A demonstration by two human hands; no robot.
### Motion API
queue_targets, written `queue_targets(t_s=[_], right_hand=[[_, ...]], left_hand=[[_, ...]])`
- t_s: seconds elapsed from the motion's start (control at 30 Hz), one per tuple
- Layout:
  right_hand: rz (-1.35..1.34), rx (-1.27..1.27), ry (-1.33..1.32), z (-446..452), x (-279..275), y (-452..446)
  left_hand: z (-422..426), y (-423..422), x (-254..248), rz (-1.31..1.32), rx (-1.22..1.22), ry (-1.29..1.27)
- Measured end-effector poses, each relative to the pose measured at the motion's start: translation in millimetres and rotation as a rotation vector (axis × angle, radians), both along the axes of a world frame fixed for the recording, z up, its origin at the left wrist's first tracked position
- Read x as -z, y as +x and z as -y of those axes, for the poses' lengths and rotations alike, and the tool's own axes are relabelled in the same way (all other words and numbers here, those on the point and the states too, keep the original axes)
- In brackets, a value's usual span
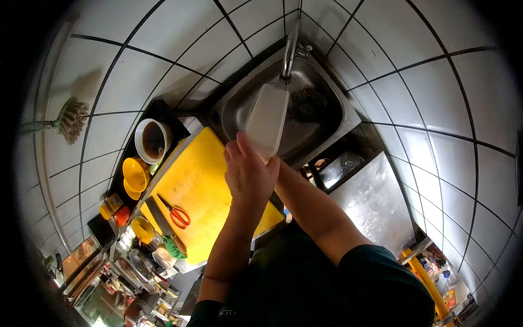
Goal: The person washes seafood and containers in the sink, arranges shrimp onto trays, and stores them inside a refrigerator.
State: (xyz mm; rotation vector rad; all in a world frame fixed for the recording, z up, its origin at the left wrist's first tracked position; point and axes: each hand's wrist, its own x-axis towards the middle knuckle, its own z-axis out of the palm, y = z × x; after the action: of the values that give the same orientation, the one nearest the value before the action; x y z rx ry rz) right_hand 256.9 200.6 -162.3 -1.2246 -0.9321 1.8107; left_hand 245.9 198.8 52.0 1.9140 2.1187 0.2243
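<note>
A whitish translucent plastic container (268, 117), rectangular and tilted, is held over the steel sink (231, 111), just below the faucet (290, 54). My left hand (249, 171) grips its near end, the fingers closed on the edge. From the right, my right forearm crosses in and ends behind my left hand. Only a small part of my right hand (274, 165) shows at the container's near corner, and its fingers are hidden. A dark round drain area (309, 104) lies to the right of the container in the basin.
Left of the sink lies a yellow cutting board (201, 180) with red-handled scissors (178, 216) and a knife (159, 217). Beyond it stand a white tub (152, 136) of dark liquid and a yellow bowl (135, 174). A metal surface (373, 201) is at right. Tiled walls enclose the corner.
</note>
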Motion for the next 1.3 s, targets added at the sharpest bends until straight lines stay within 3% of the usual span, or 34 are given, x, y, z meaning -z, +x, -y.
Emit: queue_targets(t_s=[1.3], right_hand=[[0.023, 0.063, -0.078, 21, -4, -4]], left_hand=[[15, 4, -6, -0.093, 0.025, 0.001]])
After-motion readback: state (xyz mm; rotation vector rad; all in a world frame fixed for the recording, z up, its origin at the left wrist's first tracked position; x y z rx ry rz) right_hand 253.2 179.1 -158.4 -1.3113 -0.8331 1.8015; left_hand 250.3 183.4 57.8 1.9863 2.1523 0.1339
